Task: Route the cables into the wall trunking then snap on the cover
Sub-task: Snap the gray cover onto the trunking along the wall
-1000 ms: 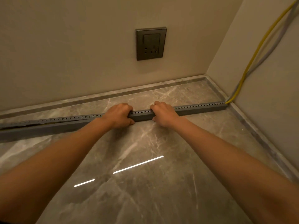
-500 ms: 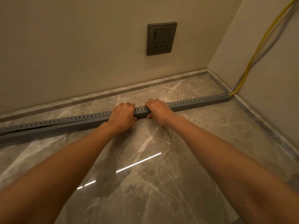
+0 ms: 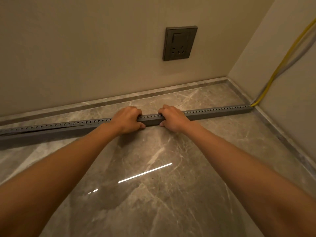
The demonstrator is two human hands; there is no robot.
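Hands: my left hand (image 3: pixel 127 120) and right hand (image 3: pixel 172 118) are both curled down over the grey trunking (image 3: pixel 217 112), fingers wrapped across the top, thumbs on the near face. Only a short stretch of it shows between them.

Change: over the last second both hands have shifted left along the run and drawn a little closer together. The grip looks the same; I have only moved station.

Cover: right of my hands the cover (image 3: pixel 222 109) sits flush all the way to the corner. Left of them, a dark gap (image 3: pixel 51 128) opens along the length, so I judge that stretch is not snapped yet.

Cables: the yellow cable (image 3: pixel 282 62) and the grey cable (image 3: pixel 294 59) come down the side wall and enter the trunking end at the corner. Inside, I cannot see them.

Place: the trunking lies on the marble floor (image 3: pixel 171 194), well clear of the back wall with its socket (image 3: pixel 179 43).

Meaning: I am working right to left. Next press falls here, then further left.

Risk: a pinched cable would stop the lip from seating.
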